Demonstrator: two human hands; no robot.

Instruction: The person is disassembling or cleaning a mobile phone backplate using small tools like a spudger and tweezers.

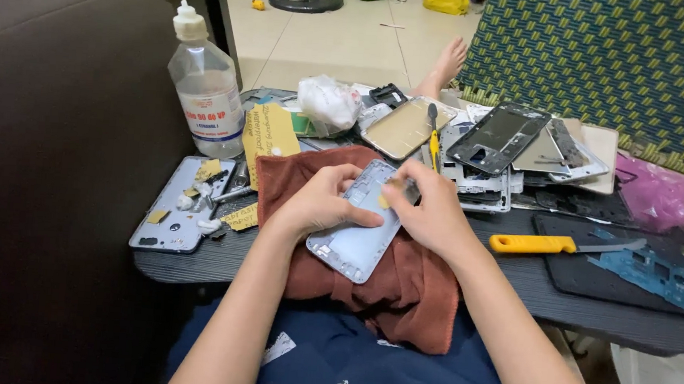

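- Dark blue clothing (362,370) on the person's lap is filling the near edge, with both forearms reaching away over it.
- Lying over the near rim of the dark desk (512,288) and hanging onto the lap is a rust-brown towel (399,288).
- On the towel a pale grey phone back cover (359,233) is resting, inner side up.
- The left hand (321,203) is gripping the cover's left edge, fingers curled around it.
- The right hand (433,210) is pinching at the cover's far right corner with closed fingers; what sits between them is too small to make out.
- A yellow-handled knife (551,244) is lying to the right on the desk, beside a black mat (576,280) bearing a blue board.
- Far across the desk a heap of phone frames and panels (490,146) is overlapping, so single parts are hard to separate.
- A clear plastic bottle (205,86) is standing far left, near another grey cover (180,205) strewn with scraps.
- Beyond is running a pale tiled floor (344,44); a dark sofa arm (50,115) is blocking the left, and a woven green-yellow panel (608,58) is standing far right.
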